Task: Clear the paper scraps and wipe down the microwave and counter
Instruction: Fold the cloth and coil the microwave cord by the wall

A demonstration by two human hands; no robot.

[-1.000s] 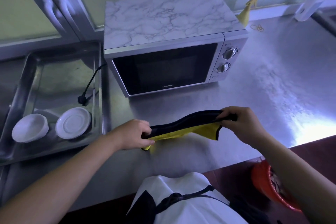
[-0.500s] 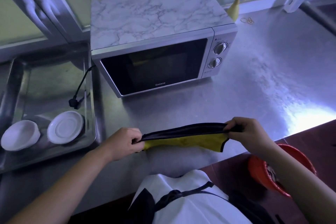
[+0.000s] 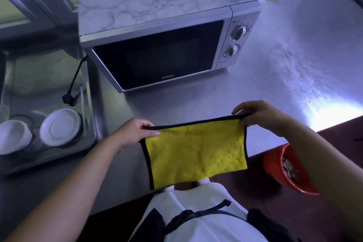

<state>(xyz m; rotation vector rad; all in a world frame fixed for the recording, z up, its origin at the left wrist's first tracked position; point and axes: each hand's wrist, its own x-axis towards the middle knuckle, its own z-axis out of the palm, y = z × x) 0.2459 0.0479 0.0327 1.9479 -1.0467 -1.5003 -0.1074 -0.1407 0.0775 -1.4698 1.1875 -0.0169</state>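
"Galanz" read on the microwave (image 3: 157, 55) door. The left hand (image 3: 133, 133) and right hand (image 3: 259, 114) each pinched a top corner of the fluffy yellow, black-edged cloth (image 3: 196, 151), which hung spread flat over the counter's (image 3: 294, 55) near edge, in front of the microwave.

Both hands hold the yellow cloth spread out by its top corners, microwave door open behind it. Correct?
No: the microwave door is closed, as the head view shows. The rest stands: the left hand and right hand pinch the yellow cloth by its top corners, spread out in front of the microwave.
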